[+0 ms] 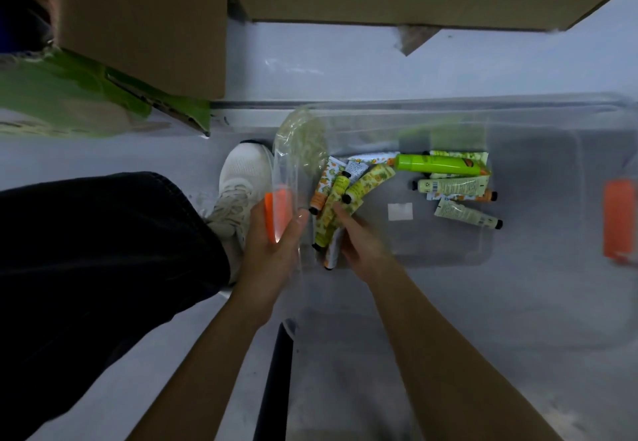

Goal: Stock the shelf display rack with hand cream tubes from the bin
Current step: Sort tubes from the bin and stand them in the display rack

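Note:
A clear plastic bin [518,109] with orange latches stands on the pale floor below me. Several hand cream tubes lie in it: a bright green one [438,165] and pale ones [452,186] toward the right, yellow-patterned ones [367,183] at the left end. My left hand [272,243] rests against the bin's left wall by the orange latch [276,212], fingers fairly straight. My right hand [359,243] is inside the bin, its fingers curled around the lower ends of a few yellow-patterned tubes [326,223]. The display rack is out of view.
Cardboard boxes [145,22] stand above, one with a green printed flap [79,95]. My dark trouser leg [96,250] and white shoe [241,181] sit left of the bin. A second orange latch [619,219] marks the bin's right end. A dark post [276,378] rises between my forearms.

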A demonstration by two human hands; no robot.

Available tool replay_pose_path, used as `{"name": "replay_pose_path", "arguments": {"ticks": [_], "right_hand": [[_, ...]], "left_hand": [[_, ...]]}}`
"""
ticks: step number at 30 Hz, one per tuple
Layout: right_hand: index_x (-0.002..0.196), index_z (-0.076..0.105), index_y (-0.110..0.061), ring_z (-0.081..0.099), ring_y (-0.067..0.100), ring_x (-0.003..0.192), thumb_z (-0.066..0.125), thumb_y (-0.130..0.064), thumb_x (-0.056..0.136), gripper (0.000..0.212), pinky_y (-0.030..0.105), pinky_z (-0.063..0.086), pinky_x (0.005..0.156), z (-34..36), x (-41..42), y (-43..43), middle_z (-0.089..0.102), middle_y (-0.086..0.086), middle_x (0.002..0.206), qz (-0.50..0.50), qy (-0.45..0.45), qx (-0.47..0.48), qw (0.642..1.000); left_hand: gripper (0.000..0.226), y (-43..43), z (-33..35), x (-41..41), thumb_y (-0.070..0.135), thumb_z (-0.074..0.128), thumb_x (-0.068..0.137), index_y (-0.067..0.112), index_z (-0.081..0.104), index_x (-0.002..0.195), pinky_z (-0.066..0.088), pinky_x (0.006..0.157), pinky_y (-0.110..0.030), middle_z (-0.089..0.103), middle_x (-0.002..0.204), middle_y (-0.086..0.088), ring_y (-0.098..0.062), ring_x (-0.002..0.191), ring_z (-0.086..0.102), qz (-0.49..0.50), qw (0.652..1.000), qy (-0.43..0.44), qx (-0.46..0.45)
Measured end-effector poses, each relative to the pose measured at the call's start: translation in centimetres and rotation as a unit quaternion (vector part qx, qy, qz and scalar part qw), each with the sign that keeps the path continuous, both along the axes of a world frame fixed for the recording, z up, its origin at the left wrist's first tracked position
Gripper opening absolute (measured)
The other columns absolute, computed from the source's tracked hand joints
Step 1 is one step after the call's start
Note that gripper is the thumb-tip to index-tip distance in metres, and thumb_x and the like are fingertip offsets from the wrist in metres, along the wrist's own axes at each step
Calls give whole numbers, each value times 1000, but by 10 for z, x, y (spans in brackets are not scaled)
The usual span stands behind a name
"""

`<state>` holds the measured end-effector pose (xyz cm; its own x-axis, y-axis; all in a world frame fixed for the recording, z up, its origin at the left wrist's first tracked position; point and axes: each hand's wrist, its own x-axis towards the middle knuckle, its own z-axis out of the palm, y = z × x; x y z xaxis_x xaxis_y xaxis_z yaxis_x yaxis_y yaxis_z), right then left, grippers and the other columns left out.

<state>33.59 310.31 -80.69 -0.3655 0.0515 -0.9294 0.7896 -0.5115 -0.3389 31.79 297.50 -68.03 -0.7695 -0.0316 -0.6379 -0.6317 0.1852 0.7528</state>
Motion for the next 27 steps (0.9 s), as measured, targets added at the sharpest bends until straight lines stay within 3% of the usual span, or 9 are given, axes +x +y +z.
{"name": "replay_pose_path", "arguments": {"ticks": [2, 5, 7, 10, 13, 16, 19, 23, 27], "right_hand": [[109, 68, -5, 68, 31, 95, 82, -45, 65, 62, 40, 56, 85, 0, 0, 3, 71, 18, 104, -16, 7, -16, 1000], [110, 68, -13, 69, 22, 97, 76, -44, 74, 48, 38, 53, 90, -2, -6, 3, 72, 7, 106, 4, 4, -23, 1000], [111, 67, -12, 69, 23, 95, 75, -42, 76, 47, 39, 54, 87, 0, -12, -5, 72, 8, 105, 13, 6, -12, 1000], [108, 67, -6, 69, 27, 92, 77, -32, 77, 42, 38, 57, 77, 2, -19, -12, 72, 12, 101, -28, -3, 0, 1000], [108, 68, -6, 69, 30, 93, 80, -28, 73, 44, 37, 56, 74, -2, -17, -6, 72, 13, 100, -37, -10, -14, 999], [101, 71, -8, 69, 29, 92, 81, -31, 71, 40, 45, 53, 88, -3, -17, -3, 73, 13, 100, -27, -25, -47, 998], [107, 70, -10, 68, 27, 97, 82, -40, 67, 51, 46, 52, 91, 3, -25, -6, 72, 11, 105, -23, -21, -39, 999], [109, 65, -7, 63, 18, 82, 75, -31, 79, 40, 27, 50, 64, 14, -37, -15, 68, 5, 97, -18, -32, 28, 999], [106, 66, -8, 66, 19, 76, 76, -34, 76, 41, 25, 51, 59, 15, -27, -18, 69, 7, 90, -17, -38, 55, 998]], "left_hand": [[40, 0, 1, 0, 52, 58, 78, 41, 51, 116, 49, 99, -44, 60, 120, 7, -7, 111, 58, 3, 1000, 1, 0], [40, 1, 3, 0, 59, 62, 78, 43, 51, 113, 51, 96, -41, 60, 118, 8, -5, 109, 59, 5, 1000, 1, 12], [43, 2, 4, 0, 56, 55, 70, 42, 51, 111, 53, 88, -29, 60, 114, 12, 6, 100, 59, 6, 1000, 9, 17], [35, 3, 5, -1, 48, 54, 75, 40, 51, 109, 50, 73, -10, 60, 108, 15, 15, 89, 59, 4, 999, 23, 26], [24, 2, 5, 0, 41, 55, 83, 41, 52, 107, 52, 76, -14, 61, 106, 15, 13, 90, 60, 4, 999, 24, 32], [43, 2, 4, 0, 53, 56, 69, 40, 52, 110, 51, 76, -15, 61, 109, 13, 11, 92, 61, 13, 999, 18, 41], [43, 3, 4, 0, 50, 55, 68, 38, 51, 110, 50, 74, -14, 61, 107, 13, 13, 88, 60, 18, 999, 21, 43], [31, 4, 5, 0, 39, 55, 78, 35, 51, 108, 49, 65, -9, 59, 102, 14, 15, 82, 60, 23, 999, 23, 41], [25, 4, 3, 1, 37, 55, 85, 35, 51, 109, 48, 66, -9, 59, 103, 12, 15, 82, 60, 23, 999, 23, 31]]}}
